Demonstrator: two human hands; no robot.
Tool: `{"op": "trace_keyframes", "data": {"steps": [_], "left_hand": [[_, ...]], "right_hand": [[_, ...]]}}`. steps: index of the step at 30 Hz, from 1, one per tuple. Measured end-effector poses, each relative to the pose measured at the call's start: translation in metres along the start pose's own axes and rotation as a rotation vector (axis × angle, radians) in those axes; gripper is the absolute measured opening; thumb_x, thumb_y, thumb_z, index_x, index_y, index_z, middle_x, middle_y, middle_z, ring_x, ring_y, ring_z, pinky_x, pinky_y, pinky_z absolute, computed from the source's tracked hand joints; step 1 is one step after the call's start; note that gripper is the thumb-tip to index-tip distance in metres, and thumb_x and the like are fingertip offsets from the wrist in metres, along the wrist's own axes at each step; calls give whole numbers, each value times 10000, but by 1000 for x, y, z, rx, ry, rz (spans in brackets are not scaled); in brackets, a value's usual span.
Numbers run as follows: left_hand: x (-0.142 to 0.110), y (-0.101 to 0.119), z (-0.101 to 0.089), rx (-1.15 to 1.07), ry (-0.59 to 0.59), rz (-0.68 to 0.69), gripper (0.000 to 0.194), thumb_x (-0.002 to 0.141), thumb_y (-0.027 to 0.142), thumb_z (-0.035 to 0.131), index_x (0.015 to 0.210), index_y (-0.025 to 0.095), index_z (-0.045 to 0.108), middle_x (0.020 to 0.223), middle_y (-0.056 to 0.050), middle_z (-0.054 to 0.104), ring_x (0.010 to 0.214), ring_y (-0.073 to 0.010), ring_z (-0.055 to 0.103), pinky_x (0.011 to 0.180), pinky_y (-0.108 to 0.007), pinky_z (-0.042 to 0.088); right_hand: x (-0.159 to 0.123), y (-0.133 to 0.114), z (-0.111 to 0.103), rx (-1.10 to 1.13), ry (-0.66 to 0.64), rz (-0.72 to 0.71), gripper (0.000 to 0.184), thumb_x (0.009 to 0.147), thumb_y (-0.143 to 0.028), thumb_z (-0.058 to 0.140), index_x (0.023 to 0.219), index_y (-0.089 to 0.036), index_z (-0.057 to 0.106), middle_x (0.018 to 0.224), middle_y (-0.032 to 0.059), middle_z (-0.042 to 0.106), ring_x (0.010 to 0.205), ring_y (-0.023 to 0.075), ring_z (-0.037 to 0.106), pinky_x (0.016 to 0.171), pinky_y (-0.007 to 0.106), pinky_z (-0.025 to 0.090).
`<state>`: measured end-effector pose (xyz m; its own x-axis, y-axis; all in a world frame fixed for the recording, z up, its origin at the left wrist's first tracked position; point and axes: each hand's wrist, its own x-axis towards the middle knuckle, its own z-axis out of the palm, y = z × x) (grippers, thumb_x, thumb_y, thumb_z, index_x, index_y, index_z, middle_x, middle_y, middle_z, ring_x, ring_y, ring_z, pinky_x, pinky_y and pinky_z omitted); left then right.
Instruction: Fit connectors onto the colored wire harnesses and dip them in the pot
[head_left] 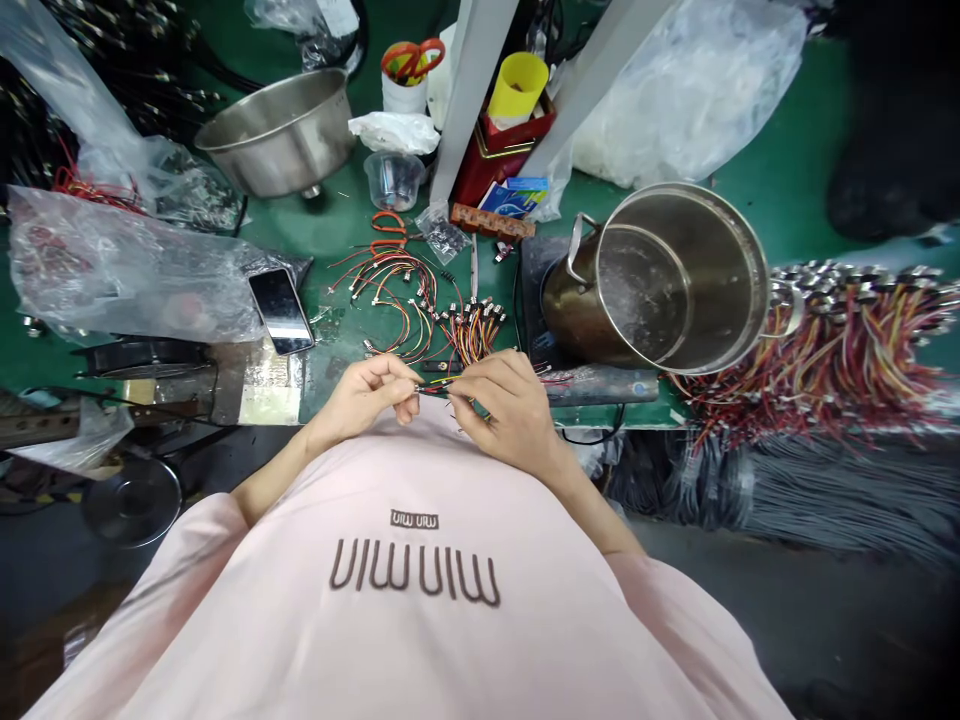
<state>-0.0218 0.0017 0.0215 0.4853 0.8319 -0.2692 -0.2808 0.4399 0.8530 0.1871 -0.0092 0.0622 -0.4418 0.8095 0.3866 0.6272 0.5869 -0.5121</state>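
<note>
Pink shirt (pixel 412 640) lies nearest; beyond it, by the edge of the bench (pixel 791 150), wires (pixel 432 387) run between 2 hands. Left hand (pixel 382 392) pinches 1 end; right hand (pixel 508 408) closes around the rest. They're probably light, limp, easily strained: best held bundled, near the end.

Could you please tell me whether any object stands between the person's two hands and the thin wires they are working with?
Nothing visible does: the left hand and the right hand both hold the thin wires. The wire bundle lies just beyond on the green table; the steel pot stands to the right.
</note>
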Motion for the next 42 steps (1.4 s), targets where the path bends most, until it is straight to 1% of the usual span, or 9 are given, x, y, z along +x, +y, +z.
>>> {"op": "trace_keyframes", "data": {"steps": [5, 14, 18, 25, 29, 33, 35, 39, 42], "left_hand": [[-2, 0, 2, -5, -11, -40, 310, 752, 418, 732, 816, 134, 625, 606, -9, 671, 470, -92, 590, 491, -207, 469], [0, 0, 4, -15, -44, -82, 360, 733, 454, 739, 812, 125, 616, 614, -8, 669, 474, -95, 589, 492, -213, 476], [0, 2, 5, -1, -47, -77, 345, 746, 439, 733, 807, 122, 612, 619, -10, 671, 485, -90, 592, 504, -207, 478], [-1, 0, 1, -43, -55, -97, 376, 729, 462, 742, 840, 122, 626, 610, -6, 666, 477, -94, 591, 487, -206, 474], [-1, 0, 0, -51, -59, -71, 337, 747, 428, 737, 835, 121, 630, 617, -6, 669, 486, -90, 596, 499, -203, 476], [1, -1, 0, -66, -78, -43, 304, 764, 398, 730, 850, 121, 641, 622, -7, 673, 489, -87, 597, 504, -199, 472], [1, -1, -1, -66, -73, -38, 295, 768, 391, 727, 860, 122, 648, 623, -6, 674, 491, -87, 599, 508, -197, 471], [0, 2, -3, -49, -74, -59, 309, 761, 405, 732, 862, 122, 659, 611, -6, 669, 490, -87, 595, 508, -197, 465], [-1, 6, -2, -27, -83, -95, 337, 745, 428, 740, 850, 118, 659, 595, -7, 662, 484, -87, 587, 509, -198, 462]], "right_hand": [[0, -3, 2, 81, -18, 16, 110, 820, -140, 560, 754, -214, 608, 771, 30, 658, 771, 183, 540, 720, 351, 393], [0, -7, -6, 23, -134, 52, 91, 830, -167, 566, 753, -188, 609, 779, 39, 660, 777, 184, 544, 705, 341, 387], [-1, -7, -5, 98, -129, 86, 64, 852, -216, 582, 809, -184, 615, 815, 50, 666, 785, 184, 563, 730, 346, 417], [-1, -7, -6, 304, -141, 200, 120, 858, -141, 554, 748, -189, 566, 736, 10, 630, 716, 142, 561, 705, 296, 435], [0, -8, -7, 251, -152, 166, 48, 858, -203, 598, 817, -185, 583, 787, 25, 645, 749, 151, 572, 715, 299, 436], [0, -8, -11, 203, -192, 121, 100, 854, -158, 570, 757, -182, 581, 730, 21, 624, 703, 149, 552, 686, 301, 428], [0, -6, -17, 194, -175, 104, 102, 853, -155, 568, 758, -184, 592, 725, 23, 625, 706, 152, 553, 690, 308, 437], [2, 2, -26, 152, -64, 56, 83, 846, -135, 567, 815, -190, 621, 843, 57, 658, 816, 180, 581, 751, 342, 458], [4, 6, -29, 179, -108, 8, 108, 839, -110, 547, 822, -191, 615, 904, 65, 665, 879, 191, 589, 795, 358, 461]]}}
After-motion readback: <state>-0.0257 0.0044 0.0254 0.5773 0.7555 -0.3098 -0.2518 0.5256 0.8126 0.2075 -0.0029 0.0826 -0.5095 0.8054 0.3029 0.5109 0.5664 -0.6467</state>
